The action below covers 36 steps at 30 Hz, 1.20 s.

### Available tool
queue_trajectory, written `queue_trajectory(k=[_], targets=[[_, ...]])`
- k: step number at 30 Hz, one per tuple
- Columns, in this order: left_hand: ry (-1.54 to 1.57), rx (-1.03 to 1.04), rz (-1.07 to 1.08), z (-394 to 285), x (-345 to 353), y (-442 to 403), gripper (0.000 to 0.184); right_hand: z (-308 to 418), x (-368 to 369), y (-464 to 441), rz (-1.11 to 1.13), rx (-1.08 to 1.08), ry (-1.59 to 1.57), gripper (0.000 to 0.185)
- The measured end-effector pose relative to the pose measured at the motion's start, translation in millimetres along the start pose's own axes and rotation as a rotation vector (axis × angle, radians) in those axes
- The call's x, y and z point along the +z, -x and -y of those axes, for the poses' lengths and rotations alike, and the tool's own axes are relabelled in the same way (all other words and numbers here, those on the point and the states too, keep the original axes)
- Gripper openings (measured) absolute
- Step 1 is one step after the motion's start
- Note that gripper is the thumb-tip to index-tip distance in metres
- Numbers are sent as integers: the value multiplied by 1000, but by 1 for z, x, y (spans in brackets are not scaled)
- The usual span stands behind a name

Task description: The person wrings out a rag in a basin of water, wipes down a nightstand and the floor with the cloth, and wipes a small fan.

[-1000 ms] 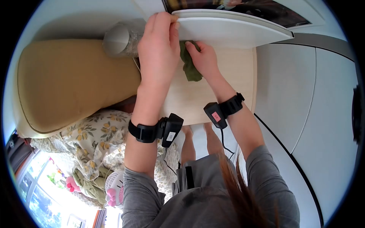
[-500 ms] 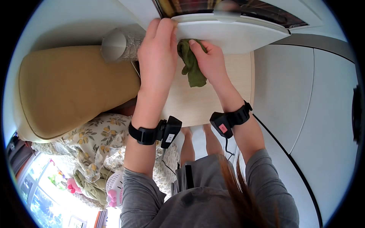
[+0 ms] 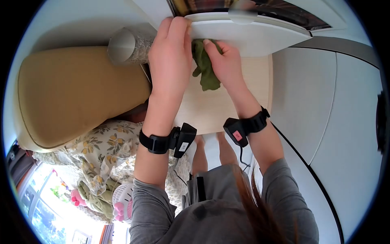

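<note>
A white panel-like object [image 3: 252, 36] with a framed dark picture [image 3: 280, 10] behind it leans at the top of the view. My left hand [image 3: 171, 53] grips the panel's upper left corner, its fingertips partly hidden behind the edge. Just to the right, my right hand [image 3: 224, 61] is closed on a green cloth [image 3: 208, 75], pressed near the panel's left part, and the cloth's lower end hangs over the light wooden surface [image 3: 211, 110]. Both wrists wear black straps with small black devices.
Left of my left forearm lies a large tan cushion [image 3: 81, 95], with a clear cylindrical container [image 3: 126, 46] behind it. Floral bedding [image 3: 109, 148] is below the cushion. White cabinet fronts [image 3: 304, 89] stand at the right.
My right hand and the green cloth have shifted slightly right from one second ago, then a little up. The picture and panel edge look slightly shifted. My left hand stays at the corner.
</note>
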<state>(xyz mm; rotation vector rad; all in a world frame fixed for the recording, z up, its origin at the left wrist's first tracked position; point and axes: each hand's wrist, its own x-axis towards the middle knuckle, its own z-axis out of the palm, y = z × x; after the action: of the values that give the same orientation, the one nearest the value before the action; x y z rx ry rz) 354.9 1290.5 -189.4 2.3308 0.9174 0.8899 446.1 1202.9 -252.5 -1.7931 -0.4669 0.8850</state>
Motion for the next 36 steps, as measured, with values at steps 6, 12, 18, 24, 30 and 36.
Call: queue_trajectory(k=[6,12,18,24,30,36], targets=[[-6,-33,11,1,0,0,7,15,-2,3,-56,-57,66,35],[2,-37,5,-3,0,3,9,-23,-10,3,-93,-21,147,35],[13,-59,7,-7,-1,2,7,4,-68,11,-585,-32,-258,34],[15,-46,14,-5,0,4,8,4,-31,1,-585,-598,218,39],[-7,18,-3,-3,1,1,8,22,-9,17,-357,-706,274,38],[-10,-58,19,-5,-1,3,8,16,-123,-20,-655,-736,189,31]])
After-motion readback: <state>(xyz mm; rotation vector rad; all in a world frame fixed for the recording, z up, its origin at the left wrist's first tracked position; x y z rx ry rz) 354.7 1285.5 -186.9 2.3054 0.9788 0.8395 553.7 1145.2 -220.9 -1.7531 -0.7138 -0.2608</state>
